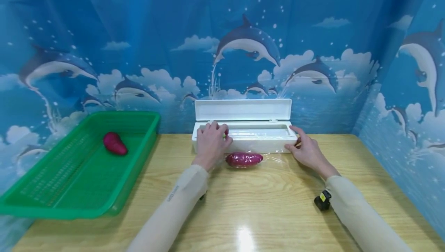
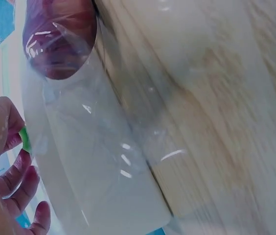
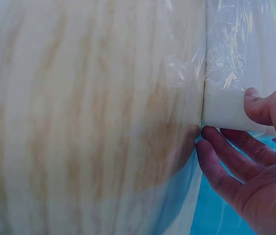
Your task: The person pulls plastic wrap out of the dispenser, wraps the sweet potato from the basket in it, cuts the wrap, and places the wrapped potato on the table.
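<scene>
A white cling film dispenser box [image 1: 257, 146] stands at the back of the table, its lid [image 1: 243, 109] raised. My left hand [image 1: 211, 143] is over the box's left part, pinching a small green slider cutter [image 2: 25, 139] between thumb and forefinger. At the opposite end, my right hand [image 1: 307, 149] grips the box's corner; its thumb [image 3: 258, 106] lies against the white side and the other fingers reach around the end. In front of the box lies a purple-red sweet potato [image 1: 244, 159] under clear film [image 2: 123, 147] that drapes down from the box onto the table.
On the left stands a green plastic basket [image 1: 118, 201] with another purple-red sweet potato [image 1: 115, 143] inside. A dolphin-print curtain [image 1: 167, 20] hangs directly behind the table [image 1: 271, 209] and along its right side. A black wrist camera [image 1: 322, 200] sits at my right cuff.
</scene>
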### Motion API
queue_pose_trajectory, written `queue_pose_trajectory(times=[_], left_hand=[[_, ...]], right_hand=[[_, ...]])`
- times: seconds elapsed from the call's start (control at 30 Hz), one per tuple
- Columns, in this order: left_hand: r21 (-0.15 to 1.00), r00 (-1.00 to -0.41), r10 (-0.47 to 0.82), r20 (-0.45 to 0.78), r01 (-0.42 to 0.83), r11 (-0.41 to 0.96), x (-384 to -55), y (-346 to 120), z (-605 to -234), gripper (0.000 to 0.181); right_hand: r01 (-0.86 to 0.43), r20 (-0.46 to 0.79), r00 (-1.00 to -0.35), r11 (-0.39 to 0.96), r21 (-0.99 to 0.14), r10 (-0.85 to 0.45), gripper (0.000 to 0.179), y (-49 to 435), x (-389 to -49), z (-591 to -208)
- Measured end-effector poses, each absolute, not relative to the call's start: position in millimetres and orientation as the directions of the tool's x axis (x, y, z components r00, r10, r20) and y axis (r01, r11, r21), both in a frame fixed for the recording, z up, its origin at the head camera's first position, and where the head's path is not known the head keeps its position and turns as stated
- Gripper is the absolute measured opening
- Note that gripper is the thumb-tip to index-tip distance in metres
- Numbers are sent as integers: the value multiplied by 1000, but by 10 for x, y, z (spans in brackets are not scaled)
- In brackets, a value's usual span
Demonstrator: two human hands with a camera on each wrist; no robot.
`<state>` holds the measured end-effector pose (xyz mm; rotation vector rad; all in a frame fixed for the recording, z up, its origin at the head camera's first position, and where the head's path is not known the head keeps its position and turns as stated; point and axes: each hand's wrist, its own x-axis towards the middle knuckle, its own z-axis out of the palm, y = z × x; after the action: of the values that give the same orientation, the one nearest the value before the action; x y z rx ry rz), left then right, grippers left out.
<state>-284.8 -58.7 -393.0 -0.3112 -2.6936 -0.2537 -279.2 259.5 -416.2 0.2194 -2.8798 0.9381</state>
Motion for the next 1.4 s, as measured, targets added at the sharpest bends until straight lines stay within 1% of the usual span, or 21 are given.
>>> queue_pose_trajectory(times=[0.27,0.4,0.67,0.9,1.13,1.27,1.4], left_hand=[[139,-878,191,439,276,951,-2838,-767,-3940,15],[121,-878,190,440,268,956,-2834,-786,-3934,16],[126,-873,186,451,268,955,-2836,-818,-3943,15],[139,-870,170,463,261,955,-2854,-892,-3957,16],[161,-868,125,481,228,960,-2842,-1096,-3979,13],[149,-857,129,498,232,961,-2824,-1182,-3968,13],[137,-867,125,482,216,967,-2818,-1209,-3962,14]], right_hand=[[-159,138,-986,800,-578,-97,75,2594,-2781,-4152],[-162,141,-985,799,-579,-98,75,2591,-2773,-4147],[-159,146,-985,794,-587,-90,76,2588,-2764,-4169],[-170,155,-983,791,-588,-96,76,2585,-2778,-4166],[-165,147,-984,796,-583,-96,75,2605,-2784,-4174],[-158,142,-986,801,-577,-93,75,2611,-2774,-4163],[-163,145,-985,796,-583,-96,74,2595,-2768,-4162]])
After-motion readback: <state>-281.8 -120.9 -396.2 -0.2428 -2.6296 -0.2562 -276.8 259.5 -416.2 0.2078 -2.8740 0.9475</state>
